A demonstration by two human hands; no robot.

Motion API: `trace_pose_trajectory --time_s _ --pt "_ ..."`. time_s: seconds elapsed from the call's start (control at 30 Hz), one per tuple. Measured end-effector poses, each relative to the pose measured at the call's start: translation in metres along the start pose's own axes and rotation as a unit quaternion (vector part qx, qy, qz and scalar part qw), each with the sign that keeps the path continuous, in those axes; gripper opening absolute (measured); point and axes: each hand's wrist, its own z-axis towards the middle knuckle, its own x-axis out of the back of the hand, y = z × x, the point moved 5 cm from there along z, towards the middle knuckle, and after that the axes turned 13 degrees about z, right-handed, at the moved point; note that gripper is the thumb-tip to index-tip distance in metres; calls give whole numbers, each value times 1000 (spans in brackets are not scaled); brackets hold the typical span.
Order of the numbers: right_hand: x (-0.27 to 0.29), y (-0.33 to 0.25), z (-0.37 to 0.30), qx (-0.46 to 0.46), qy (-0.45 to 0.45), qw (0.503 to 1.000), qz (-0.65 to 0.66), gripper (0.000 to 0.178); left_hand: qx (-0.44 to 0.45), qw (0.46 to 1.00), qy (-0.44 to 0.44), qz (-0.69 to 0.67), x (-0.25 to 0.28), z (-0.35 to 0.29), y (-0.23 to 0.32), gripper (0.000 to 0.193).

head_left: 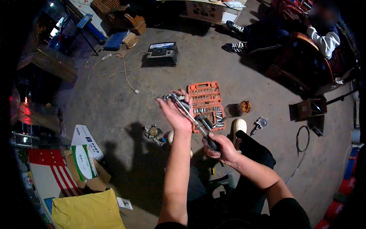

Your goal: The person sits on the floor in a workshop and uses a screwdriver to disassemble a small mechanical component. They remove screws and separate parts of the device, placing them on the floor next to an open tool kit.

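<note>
My right hand [225, 149] is closed round the dark handle of a screwdriver-like tool [186, 112]. Its long bright shaft slants up and left over my left palm. My left hand [178, 114] is turned palm up, its fingers curled about a small silvery metal part [170, 96] at the shaft's far end. How the tip meets that part is too small to make out. Just beyond my hands an orange socket set case [206, 100] lies opened on the floor, with rows of sockets in it; my left hand overlaps its left edge.
A jar of orange-brown stuff [244, 107] and a metal part [261, 123] lie right of the case. Another mechanical part [153, 131] is left of my arm. Farther off are a car battery [162, 53] with a cable, and a seated person's shoes [235, 47]. Boxes [87, 141] stand left.
</note>
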Motion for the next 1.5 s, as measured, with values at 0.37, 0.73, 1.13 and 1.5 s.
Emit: trace_pose_trajectory --time_s 0.37,0.73,1.13,1.5 --pt "-8 12 6 27 36 996 -74 24 5 998 64 -1 18 13 3 43" --pt "1 10 21 300 55 856 -418 23 -49 997 45 47 22 17 2 46" --pt "-13 10 24 83 18 987 -137 30 -86 993 69 44 32 23 5 51" --pt "-2 4 33 174 30 931 -320 31 -88 989 83 79 26 20 10 48"
